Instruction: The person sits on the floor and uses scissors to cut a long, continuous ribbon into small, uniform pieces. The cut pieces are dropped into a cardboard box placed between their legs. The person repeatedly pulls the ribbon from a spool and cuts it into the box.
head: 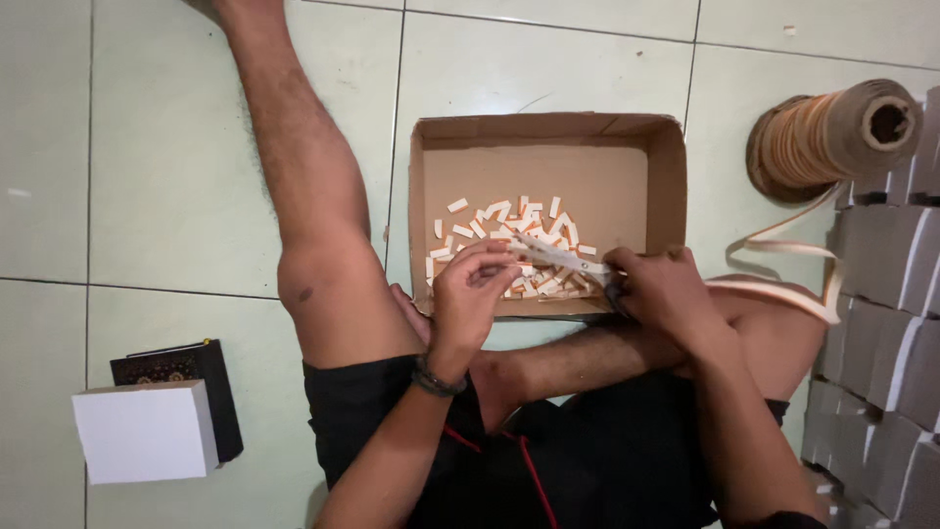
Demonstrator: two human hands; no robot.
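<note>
I sit on a tiled floor with an open cardboard box (666,167) in front of my legs. Several small cut pieces of pale tan strip (499,220) lie on its bottom. My left hand (468,294) is over the box's near edge, pinching the end of a pale strip. My right hand (666,294) is closed on what looks like a pair of scissors (560,257), whose pale blades point left toward my left fingers. The long tan strip (783,247) runs from my right hand over my knee toward a spool.
A large spool of tan strip (832,137) lies on the floor at the upper right. Stacked pale folded boxes (881,323) line the right edge. A white box (147,431) and a dark patterned box (186,367) sit at the lower left. My left leg (304,176) stretches forward.
</note>
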